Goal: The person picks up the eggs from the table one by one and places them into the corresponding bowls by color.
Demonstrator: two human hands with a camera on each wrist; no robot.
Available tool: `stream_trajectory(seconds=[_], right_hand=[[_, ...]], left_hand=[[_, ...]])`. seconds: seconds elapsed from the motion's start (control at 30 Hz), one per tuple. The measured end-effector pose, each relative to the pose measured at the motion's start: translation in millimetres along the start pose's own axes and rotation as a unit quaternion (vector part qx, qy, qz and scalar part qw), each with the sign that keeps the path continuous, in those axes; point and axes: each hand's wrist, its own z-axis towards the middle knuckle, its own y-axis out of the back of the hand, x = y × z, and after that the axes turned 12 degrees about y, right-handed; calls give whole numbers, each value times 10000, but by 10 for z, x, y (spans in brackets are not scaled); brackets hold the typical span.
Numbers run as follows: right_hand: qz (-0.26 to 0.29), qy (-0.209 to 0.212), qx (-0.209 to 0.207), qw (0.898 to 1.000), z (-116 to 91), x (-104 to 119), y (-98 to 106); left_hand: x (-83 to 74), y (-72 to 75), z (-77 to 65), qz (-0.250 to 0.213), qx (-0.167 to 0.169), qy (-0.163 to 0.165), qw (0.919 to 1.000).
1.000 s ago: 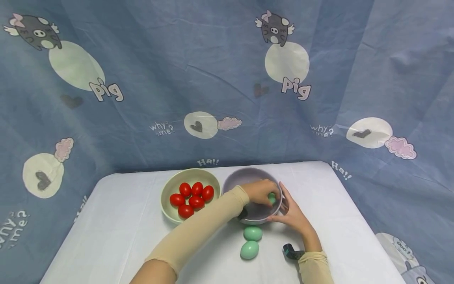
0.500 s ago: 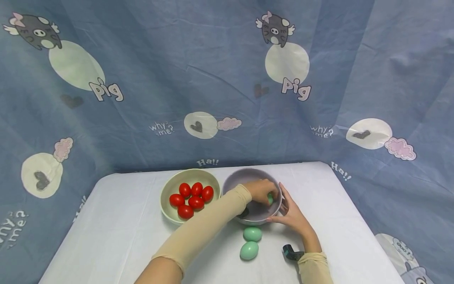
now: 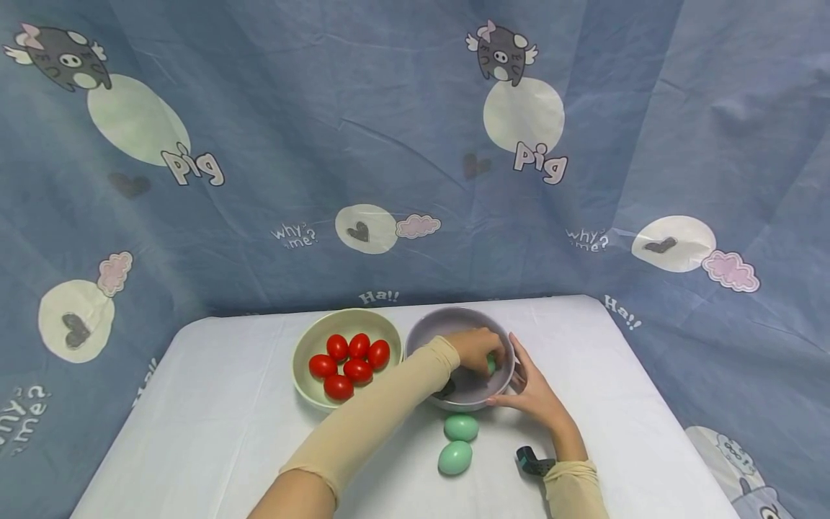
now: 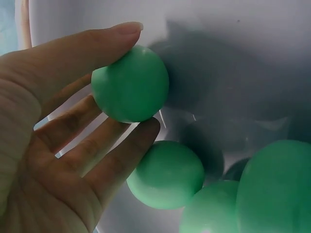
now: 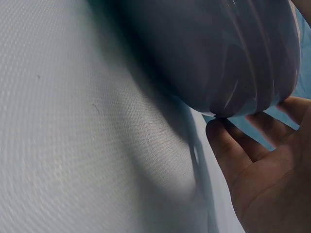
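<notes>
My left hand [image 3: 475,351] reaches down into a purple-grey bowl [image 3: 421,330] and pinches a green egg [image 4: 130,85] between thumb and fingers. Several more green eggs [image 4: 167,174] lie in the bowl beside it, seen in the left wrist view; in the head view the hand hides them. At the bowl's right side, my right hand [image 3: 541,395] has its thumb by the front rim and its extended fingers along the outer wall. The right wrist view has those fingertips [image 5: 218,127] against the bowl's outside, near its base.
Two green eggs, one nearer the bowl [image 3: 461,428] and one farther forward [image 3: 455,458], lie on the white-covered table [image 3: 194,411]. Left of the purple-grey bowl stands a pale green bowl [image 3: 300,353] with several red egg-shaped pieces [image 3: 359,370]. A blue printed curtain [image 3: 415,166] hangs behind.
The pinched green egg has shifted slightly left inside the bowl with my left hand. My right hand and the bowls stay in place.
</notes>
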Motion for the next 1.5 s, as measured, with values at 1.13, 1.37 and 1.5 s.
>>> stream_trajectory(seconds=[1.13,1.37,1.5], right_hand=[[60,57,-15,10000,13,-31,-12],[76,106,-27,9999,18,-44,-17],[64,105,-15,9999,16,-45,-16]], left_hand=[[160,233,-489,-411,-444,-462,9971],[187,195,-745,-641,-753,-733,9924],[167,160,-897,-606,-945,-835,9902]])
